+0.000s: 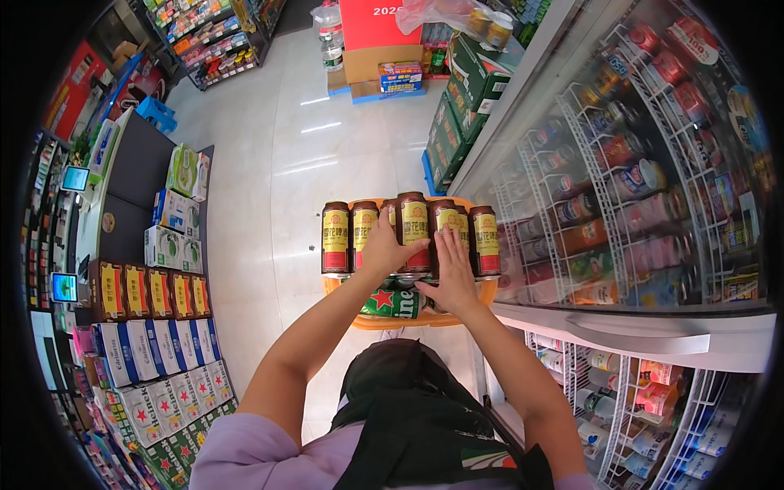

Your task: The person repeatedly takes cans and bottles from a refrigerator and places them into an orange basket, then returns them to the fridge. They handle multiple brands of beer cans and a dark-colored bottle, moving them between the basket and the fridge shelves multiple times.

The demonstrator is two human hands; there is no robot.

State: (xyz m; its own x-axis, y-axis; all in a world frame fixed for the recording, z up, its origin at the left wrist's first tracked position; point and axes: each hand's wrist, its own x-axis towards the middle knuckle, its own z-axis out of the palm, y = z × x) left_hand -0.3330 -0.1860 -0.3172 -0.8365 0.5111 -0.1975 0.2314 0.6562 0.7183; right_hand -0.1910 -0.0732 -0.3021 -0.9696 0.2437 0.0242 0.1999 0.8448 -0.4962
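Observation:
Several brown, yellow and red beer cans (335, 239) stand side by side across an orange plastic basket (490, 294) in front of me. The middle can (414, 214) looks a little taller in view than its neighbours. My left hand (387, 248) lies over the cans left of it, its thumb stretched across that can's lower front. Against the cans right of the middle rest the extended fingers of my right hand (454, 266), its thumb lower down. Below the row, a green Heineken can (392, 301) lies on its side in the basket. Neither hand visibly closes around a can.
A glass-door drinks fridge (551, 245) with a long handle (637, 340) stands close on my right. Stacked beer packs (147, 291) and a counter (125, 177) line the left. Green cartons (456, 122) stand ahead, beside the tiled floor (275, 202).

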